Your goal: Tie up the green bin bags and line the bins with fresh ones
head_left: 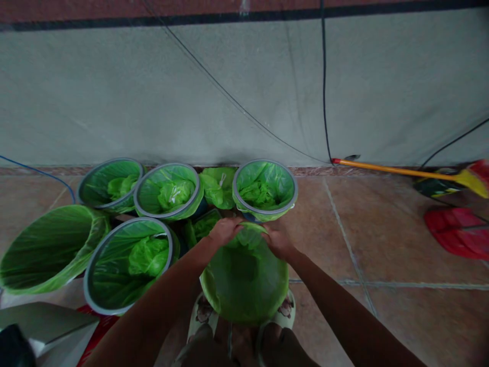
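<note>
Tight on the near-left: both hands, the left hand [225, 230] and right hand [278, 242], sit on the far rim of the green-lined bin [244, 283], hemmed by five lined buckets [128, 265] crowding in from the left and ahead. A loose green bag [218, 186] plugs the gap between two back buckets. Right side opens wide onto tiled floor [344, 239], clear until the broom handle [397, 169] and what looks like a red dustpan [456, 229].

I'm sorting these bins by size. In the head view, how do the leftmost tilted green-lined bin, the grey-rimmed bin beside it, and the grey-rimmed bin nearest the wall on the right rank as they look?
1. Leftmost tilted green-lined bin and grey-rimmed bin beside it: about alike, so unranked.
2. Right grey-rimmed bin by the wall: smallest, though it stands farther from the camera, so its true size is unsure.
</note>
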Demonstrator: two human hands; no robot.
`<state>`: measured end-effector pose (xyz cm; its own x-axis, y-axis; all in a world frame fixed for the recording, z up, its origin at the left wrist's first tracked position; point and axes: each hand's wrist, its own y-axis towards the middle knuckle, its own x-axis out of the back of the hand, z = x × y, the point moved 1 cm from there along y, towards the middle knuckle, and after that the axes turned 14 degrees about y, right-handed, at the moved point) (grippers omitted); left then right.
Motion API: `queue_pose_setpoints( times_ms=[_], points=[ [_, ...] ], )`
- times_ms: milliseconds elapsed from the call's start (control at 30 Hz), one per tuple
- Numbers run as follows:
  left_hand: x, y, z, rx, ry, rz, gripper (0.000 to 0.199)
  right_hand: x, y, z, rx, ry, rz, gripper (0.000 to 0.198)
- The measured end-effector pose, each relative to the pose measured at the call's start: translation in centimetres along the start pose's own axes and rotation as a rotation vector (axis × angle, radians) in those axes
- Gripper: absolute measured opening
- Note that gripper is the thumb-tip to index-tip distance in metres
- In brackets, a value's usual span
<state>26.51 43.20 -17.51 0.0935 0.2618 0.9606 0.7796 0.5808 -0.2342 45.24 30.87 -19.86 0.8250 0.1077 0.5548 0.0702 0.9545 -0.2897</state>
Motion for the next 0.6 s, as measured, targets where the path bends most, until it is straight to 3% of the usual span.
queue_pose_setpoints(
  times_ms=[133, 267, 333, 400, 467, 533, 600],
  points=[
    [0.9, 0.4, -0.7, 0.024, 0.107, 0.061, 0.044, -0.2, -1.6, -0.2, -0.033, 0.097, -0.165, 0.042],
    [1.9, 0.2, -1.8, 0.010, 0.061, -0.046, 0.075, -2.0, -5.8, -0.9, -0.204, 0.196, -0.402, 0.046],
    [2.2, 0.0, -1.8, 0.046, -0.033, -0.116, 0.083, -3.1, -8.1, -1.2, -0.250, 0.262, -0.449, 0.049],
    [2.3, 0.0, -1.4, 0.123, -0.176, -0.161, 0.078, -3.6, -9.8, -1.5, -0.267, 0.320, -0.463, 0.057],
    [2.3, 0.5, -0.8, 0.230, -0.302, -0.156, 0.060, -3.1, -10.2, -1.5, -0.288, 0.305, -0.503, 0.069],
    [2.2, 1.4, -0.1, 0.326, -0.324, -0.100, 0.045, -1.7, -9.0, -0.9, -0.260, 0.218, -0.519, 0.070],
    [2.1, 2.4, 0.3, 0.364, -0.278, -0.030, 0.047, -0.1, -6.2, 0.1, -0.161, 0.109, -0.437, 0.060]
  ],
)
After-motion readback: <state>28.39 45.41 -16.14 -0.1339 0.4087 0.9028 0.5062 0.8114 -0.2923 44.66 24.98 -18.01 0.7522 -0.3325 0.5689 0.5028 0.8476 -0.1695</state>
